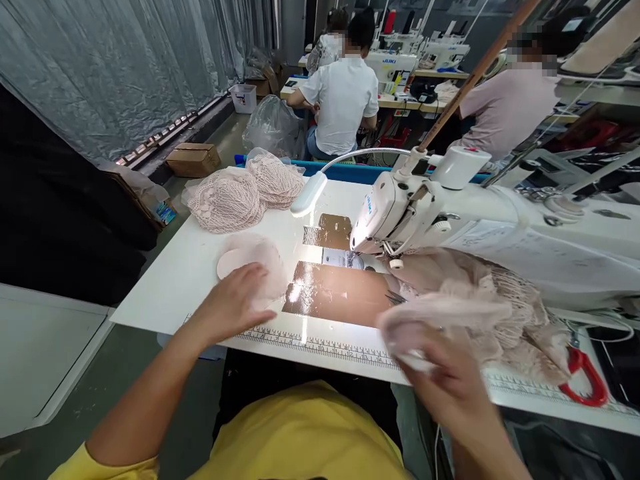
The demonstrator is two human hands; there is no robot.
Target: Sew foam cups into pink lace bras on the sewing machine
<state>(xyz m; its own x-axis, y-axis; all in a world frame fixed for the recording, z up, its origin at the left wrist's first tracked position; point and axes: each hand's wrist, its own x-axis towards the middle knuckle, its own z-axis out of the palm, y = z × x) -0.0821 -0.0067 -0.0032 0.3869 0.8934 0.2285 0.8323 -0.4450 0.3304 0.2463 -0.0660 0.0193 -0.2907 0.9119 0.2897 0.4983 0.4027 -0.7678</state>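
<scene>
My left hand [235,300] reaches over the left part of the sewing table, thumb and fingers apart. Its fingers overlap the near side of a pale pink cup-shaped piece with sheer fabric [255,250]; whether they touch it I cannot tell. On the right, my right hand [445,380] is closed on a sheer pale pink fabric piece [450,313], smeared by motion. Behind that lies a heap of beige lace fabric [520,293] beside the sewing machine [390,207]. Dark scissor-like tips [395,298] show near the held fabric.
Stacked lace pieces [225,200] sit at the table's far left. A lamp [310,193] leans over the table, and a printed ruler [320,347] runs along its front edge. A red handle [585,380] lies at right. Two co-workers [340,100] [510,107] sit beyond.
</scene>
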